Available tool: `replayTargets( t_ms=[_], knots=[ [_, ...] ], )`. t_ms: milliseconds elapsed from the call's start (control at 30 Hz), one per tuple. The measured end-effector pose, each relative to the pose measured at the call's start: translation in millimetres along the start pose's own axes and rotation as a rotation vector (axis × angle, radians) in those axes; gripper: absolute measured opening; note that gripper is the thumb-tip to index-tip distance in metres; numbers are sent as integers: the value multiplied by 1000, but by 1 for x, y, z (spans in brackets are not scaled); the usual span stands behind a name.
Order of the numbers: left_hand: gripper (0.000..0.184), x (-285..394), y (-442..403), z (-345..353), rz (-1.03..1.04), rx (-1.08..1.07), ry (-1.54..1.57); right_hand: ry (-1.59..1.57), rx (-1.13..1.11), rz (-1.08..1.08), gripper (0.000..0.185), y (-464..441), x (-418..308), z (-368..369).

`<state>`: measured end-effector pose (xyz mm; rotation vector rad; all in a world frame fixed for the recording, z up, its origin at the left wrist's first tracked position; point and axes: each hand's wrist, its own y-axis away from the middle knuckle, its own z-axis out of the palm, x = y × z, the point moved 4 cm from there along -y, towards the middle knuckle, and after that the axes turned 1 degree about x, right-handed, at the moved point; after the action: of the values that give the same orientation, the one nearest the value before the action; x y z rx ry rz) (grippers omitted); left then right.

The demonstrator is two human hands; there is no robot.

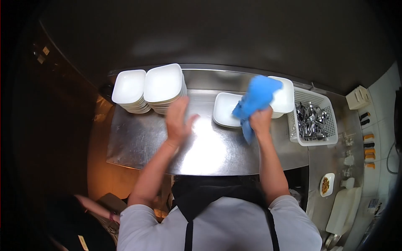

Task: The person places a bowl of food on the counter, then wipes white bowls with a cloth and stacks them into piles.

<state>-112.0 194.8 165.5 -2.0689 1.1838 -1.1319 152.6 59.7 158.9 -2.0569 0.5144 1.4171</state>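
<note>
On the steel counter, my left hand [179, 121] is beside the front of a tall stack of white square plates [163, 82], fingers apart and a little blurred. A second, lower stack of white plates [129, 86] stands to its left. My right hand [261, 120] grips a blue cloth [258, 95], which hangs over the right part of a short stack of white dishes [226, 108]. Behind the cloth and to its right is another stack of white dishes [284, 96], partly covered by it.
A white perforated basket [333, 113] of cutlery stands right of the dishes on the steel counter [138, 142]. Farther right are a small dish of food [327, 184], glasses, a white tray [344, 210] and knives on the wall. Another person's arm [95, 207] shows at lower left.
</note>
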Motion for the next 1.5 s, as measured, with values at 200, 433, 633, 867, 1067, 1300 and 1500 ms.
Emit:
replayTargets(
  t_ms=[200, 433, 633, 867, 1067, 1300, 1500],
  knots=[
    [83, 32, 61, 136, -567, -419, 151, 1157, -54, -491, 70, -12, 80, 88],
    [71, 15, 66, 150, -468, -342, 155, 463, -497, 195, 62, -4, 20, 90],
    [123, 30, 54, 132, -508, -366, 132, 620, -123, -249, 60, -31, 10, 58],
    [113, 24, 59, 154, -527, -408, 79, 516, -583, 179, 78, -10, 22, 87],
    [123, 27, 49, 129, -496, -337, -56, -673, -163, 569, 66, -21, 13, 48],
    [64, 60, 8, 153, 149, -995, -309, -969, 14, 265, 63, -32, -39, -20],
    [42, 63, -6, 131, -236, -1110, 181, -636, 491, -26, 49, 23, -43, -58]
  ],
)
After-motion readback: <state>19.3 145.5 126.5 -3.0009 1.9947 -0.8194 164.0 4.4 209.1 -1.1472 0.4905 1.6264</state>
